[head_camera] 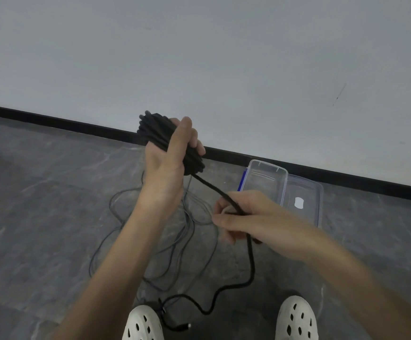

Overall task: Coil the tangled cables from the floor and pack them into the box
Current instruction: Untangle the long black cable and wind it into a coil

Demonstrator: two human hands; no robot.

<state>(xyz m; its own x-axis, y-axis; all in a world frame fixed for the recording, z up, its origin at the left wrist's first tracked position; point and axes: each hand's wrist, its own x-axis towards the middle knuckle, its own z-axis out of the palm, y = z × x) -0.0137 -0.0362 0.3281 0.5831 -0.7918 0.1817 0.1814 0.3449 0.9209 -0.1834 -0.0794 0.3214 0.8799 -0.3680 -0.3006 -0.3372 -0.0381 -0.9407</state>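
My left hand (167,158) is raised in front of the wall and grips a thick bundle of coiled black cable (154,130). From the bundle a loose black strand (214,190) runs down to my right hand (246,217), which pinches it between curled fingers. Below that hand the strand (251,266) drops to the floor and snakes toward its plug end (183,326) between my feet. A tangle of thin grey cable (175,244) lies on the floor under my arms. The clear plastic box (305,192) stands open on the floor to the right.
The box's clear lid with a blue clip (264,179) lies against its left side. A black skirting board (52,120) runs along the white wall. My white perforated shoes (142,323) (296,319) are at the bottom edge on the grey stone floor.
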